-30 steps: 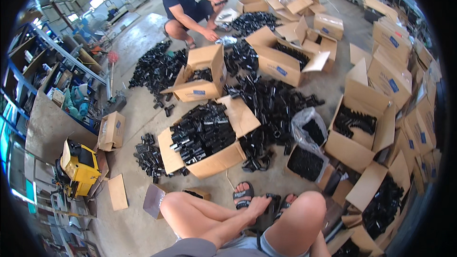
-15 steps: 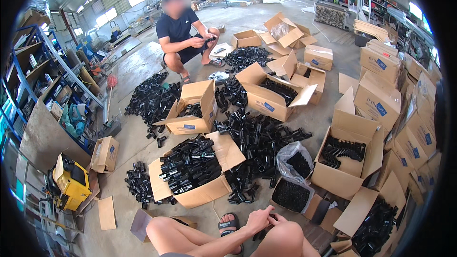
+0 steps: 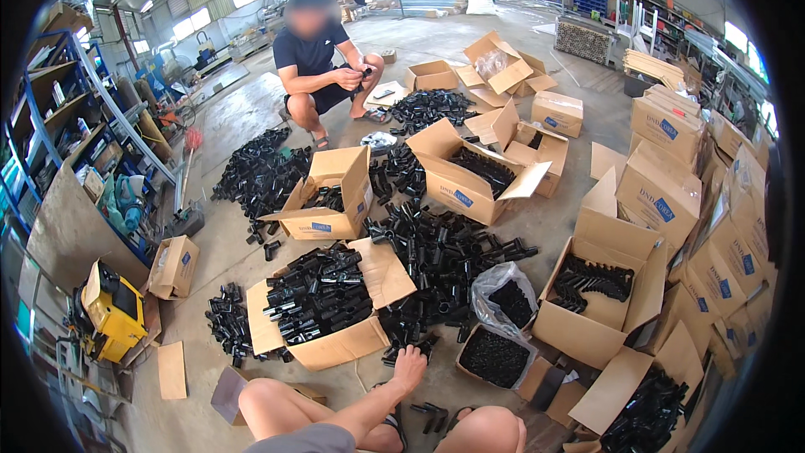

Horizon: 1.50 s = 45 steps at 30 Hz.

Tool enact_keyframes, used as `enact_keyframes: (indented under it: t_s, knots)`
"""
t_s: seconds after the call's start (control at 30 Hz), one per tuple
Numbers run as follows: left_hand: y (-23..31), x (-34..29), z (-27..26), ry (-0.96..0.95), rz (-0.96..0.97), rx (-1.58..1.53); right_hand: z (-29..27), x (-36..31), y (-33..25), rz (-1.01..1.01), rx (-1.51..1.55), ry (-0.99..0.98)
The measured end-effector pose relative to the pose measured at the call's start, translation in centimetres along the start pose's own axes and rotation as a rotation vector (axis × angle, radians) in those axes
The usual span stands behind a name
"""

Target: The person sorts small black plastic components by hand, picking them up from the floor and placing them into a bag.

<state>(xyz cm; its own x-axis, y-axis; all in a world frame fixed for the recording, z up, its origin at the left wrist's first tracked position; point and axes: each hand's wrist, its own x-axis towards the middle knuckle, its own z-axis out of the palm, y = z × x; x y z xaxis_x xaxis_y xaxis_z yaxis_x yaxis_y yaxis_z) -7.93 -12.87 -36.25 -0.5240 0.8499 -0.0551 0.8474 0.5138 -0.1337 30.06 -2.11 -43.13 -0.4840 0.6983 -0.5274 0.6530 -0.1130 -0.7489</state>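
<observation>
- Left hand [image 3: 409, 371]: extended, back uppermost, fingers at the near edge of the central heap of black tubular fittings [image 3: 440, 264]; I cannot tell whether it grasps one.
- Right hand: out of my sight; condition cannot be determined.
- Loose black fittings [image 3: 431, 416]: on the concrete floor [image 3: 189, 419], between the person's sandalled feet [image 3: 394, 422].
- Open carton [image 3: 340, 348]: left of the heap, flaps folded out, filled with black fittings.
- Plastic-lined box [image 3: 527, 365]: right of the left hand, holding small black parts [image 3: 495, 356].
- Co-worker [image 3: 312, 54]: crouching at far left, holding a small black piece [image 3: 366, 73].
- Yellow machine [image 3: 122, 323]: at left, near a small brown carton [image 3: 174, 270].
</observation>
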Motion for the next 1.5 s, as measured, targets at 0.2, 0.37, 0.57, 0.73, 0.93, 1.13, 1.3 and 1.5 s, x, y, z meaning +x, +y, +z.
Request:
enact_keyframes:
  t_s: [0.2,0.37,0.57,0.73,0.93,1.13,1.3,1.5]
  knots:
    - [1.3,1.6,0.1,-0.060,0.241,0.130,-6.2,-5.8,-13.0,0.042,0.164,0.084]
    - [4.5,0.7,-2.6,0.044,0.081,-0.341,-9.5,-5.7,-16.0,-0.020,-0.168,0.247]
    - [7.0,-0.5,-11.9,-0.157,-0.439,-2.127,-12.5,-5.5,-19.9,-0.179,-0.325,0.462]
    - [4.4,0.0,-18.8,0.030,-0.360,-2.406,-14.5,-5.5,-29.1,-0.424,0.114,0.375]
    - [0.3,2.5,-35.1,0.245,0.017,-2.267,-14.5,-12.2,-48.5,-0.531,0.629,-0.011]
    - [-2.0,3.8,-49.2,0.245,0.326,-1.954,-9.8,-12.1,-57.0,-0.818,1.074,-0.051]
    - [-3.0,2.3,-47.2,0.331,0.279,-1.789,-7.3,-12.6,-55.2,-0.853,1.080,-0.048]
    - [-5.6,1.0,-41.2,0.187,0.169,-1.741,-8.0,-10.5,-52.7,-0.652,0.697,-0.248]
